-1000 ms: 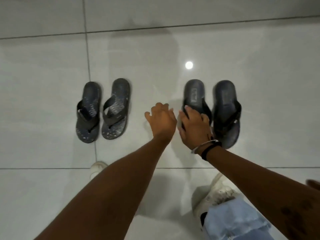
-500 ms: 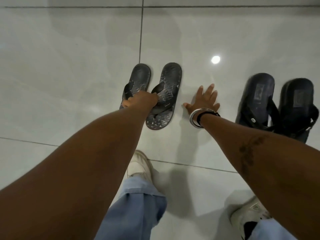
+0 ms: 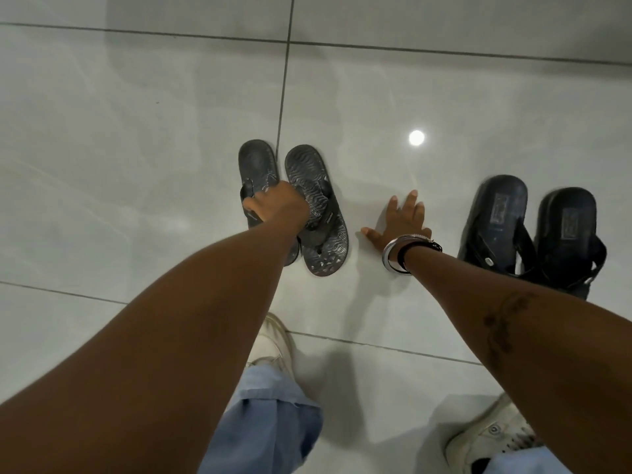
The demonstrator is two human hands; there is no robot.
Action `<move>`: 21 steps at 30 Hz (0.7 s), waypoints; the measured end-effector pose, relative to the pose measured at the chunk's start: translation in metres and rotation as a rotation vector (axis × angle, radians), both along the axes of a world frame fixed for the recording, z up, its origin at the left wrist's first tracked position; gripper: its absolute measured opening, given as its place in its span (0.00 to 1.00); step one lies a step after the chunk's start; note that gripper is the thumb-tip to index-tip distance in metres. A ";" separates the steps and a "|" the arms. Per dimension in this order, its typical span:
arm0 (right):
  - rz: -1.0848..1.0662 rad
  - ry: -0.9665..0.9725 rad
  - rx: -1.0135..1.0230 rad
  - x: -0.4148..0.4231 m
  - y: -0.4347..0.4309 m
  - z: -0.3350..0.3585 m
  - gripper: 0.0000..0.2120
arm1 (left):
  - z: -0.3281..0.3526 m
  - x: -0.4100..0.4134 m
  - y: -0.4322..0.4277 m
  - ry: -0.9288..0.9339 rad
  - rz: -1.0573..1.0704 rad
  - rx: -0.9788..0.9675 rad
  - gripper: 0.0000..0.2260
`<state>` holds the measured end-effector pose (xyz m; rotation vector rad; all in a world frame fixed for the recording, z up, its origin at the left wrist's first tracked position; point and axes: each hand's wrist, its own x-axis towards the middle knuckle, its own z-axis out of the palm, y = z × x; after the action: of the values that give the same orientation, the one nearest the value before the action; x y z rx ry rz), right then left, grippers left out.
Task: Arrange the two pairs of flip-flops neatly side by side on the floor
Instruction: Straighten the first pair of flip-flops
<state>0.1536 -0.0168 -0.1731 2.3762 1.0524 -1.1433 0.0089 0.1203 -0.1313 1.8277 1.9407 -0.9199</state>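
Observation:
A patterned grey pair of flip-flops lies at the centre of the floor: the left one and the right one side by side, toes away from me. My left hand is closed over the straps of both. A plain black pair, its left one and right one, stands to the right, close together. My right hand rests flat on the tile between the two pairs, fingers spread, holding nothing.
Glossy light grey floor tiles with dark grout lines spread all round. A bright lamp reflection shines above my right hand. My white sneakers and blue jeans legs fill the bottom.
My left hand has closed further over the patterned pair's straps, and that pair has turned slightly on the floor. My right hand stays flat on the tile. The black pair has not moved.

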 end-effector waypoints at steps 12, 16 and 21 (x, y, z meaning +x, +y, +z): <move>0.067 0.040 -0.036 0.009 0.000 0.006 0.45 | 0.002 -0.003 -0.034 0.188 -0.392 -0.108 0.10; 0.069 0.050 -0.053 0.009 0.002 0.008 0.45 | 0.001 -0.001 -0.032 0.230 -0.508 -0.171 0.12; 0.067 0.007 -0.039 0.005 0.008 0.009 0.43 | 0.002 0.002 -0.028 0.156 -0.444 -0.116 0.10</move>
<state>0.1588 -0.0089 -0.1640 2.2910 1.0937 -1.1382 0.0113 0.0926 -0.1296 2.2165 1.5440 -1.3134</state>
